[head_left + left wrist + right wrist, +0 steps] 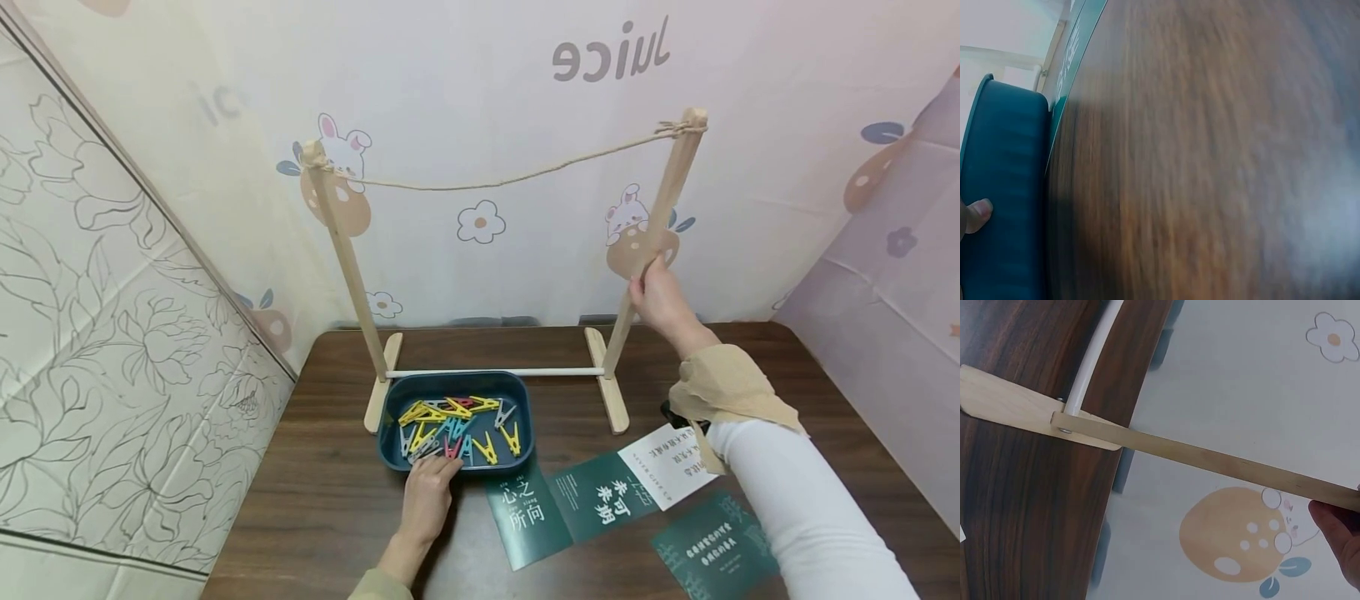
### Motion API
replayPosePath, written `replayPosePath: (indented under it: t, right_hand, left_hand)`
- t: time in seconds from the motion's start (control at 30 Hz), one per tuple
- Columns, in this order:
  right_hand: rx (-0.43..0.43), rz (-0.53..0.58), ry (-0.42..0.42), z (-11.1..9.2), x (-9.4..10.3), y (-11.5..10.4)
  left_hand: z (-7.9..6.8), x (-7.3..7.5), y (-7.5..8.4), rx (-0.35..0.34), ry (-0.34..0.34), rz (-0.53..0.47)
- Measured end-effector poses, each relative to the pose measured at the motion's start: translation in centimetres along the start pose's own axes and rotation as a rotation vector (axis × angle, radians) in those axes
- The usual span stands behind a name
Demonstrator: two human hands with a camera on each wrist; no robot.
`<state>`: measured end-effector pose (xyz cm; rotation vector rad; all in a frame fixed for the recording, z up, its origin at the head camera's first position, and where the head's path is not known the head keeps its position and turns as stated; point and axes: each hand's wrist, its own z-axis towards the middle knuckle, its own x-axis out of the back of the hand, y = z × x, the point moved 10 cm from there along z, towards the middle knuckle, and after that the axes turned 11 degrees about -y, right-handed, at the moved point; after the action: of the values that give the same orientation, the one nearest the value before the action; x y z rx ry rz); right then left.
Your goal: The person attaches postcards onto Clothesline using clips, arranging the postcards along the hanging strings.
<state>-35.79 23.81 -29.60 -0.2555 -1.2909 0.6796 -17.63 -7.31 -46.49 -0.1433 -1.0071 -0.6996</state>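
Note:
My right hand [663, 302] grips the right upright [672, 179] of a wooden rack, a little below mid-height. In the right wrist view its thumb [1335, 528] lies along the edge of that wooden post [1222, 464]. A thin cord [480, 185] sags between the tops of the two posts. My left hand [425, 500] holds the near rim of a dark blue plastic bin [454, 377]. The left wrist view shows the thumb [982, 209] against the bin's outer wall [1010, 144]; the other fingers are mostly hidden. Several coloured clothespins [483, 448] lie loose in the bin.
A row of green and white cards [600, 500] lies right of the bin, one end close by its corner. Another green card [716, 546] rests nearer the right arm. A white crossbar [562, 372] joins the rack's feet. A printed curtain hangs behind the table [315, 500].

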Motion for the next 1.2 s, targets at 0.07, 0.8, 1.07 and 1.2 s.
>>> replayPosePath:
  t: [0.07,0.8,1.07,1.2]
  right_hand:
    - [-0.010,-0.002,-0.002,-0.1,0.3,0.3]
    - [-0.005,-0.005,0.028,-1.3,2.4,2.6]
    - [-0.016,-0.005,0.025,-1.8,3.2,3.3]
    - [-0.028,0.000,0.018,-2.0,3.5,3.8]
  left_hand:
    - [0.1,-0.1,0.2,-0.005,0.003,0.000]
    - [1.5,-1.7,1.9,0.017,-0.033,0.006]
    - [1.9,-2.1,2.3,0.012,-0.034,0.010]
    - [2.1,-2.3,2.4,0.008,-0.035,0.002]
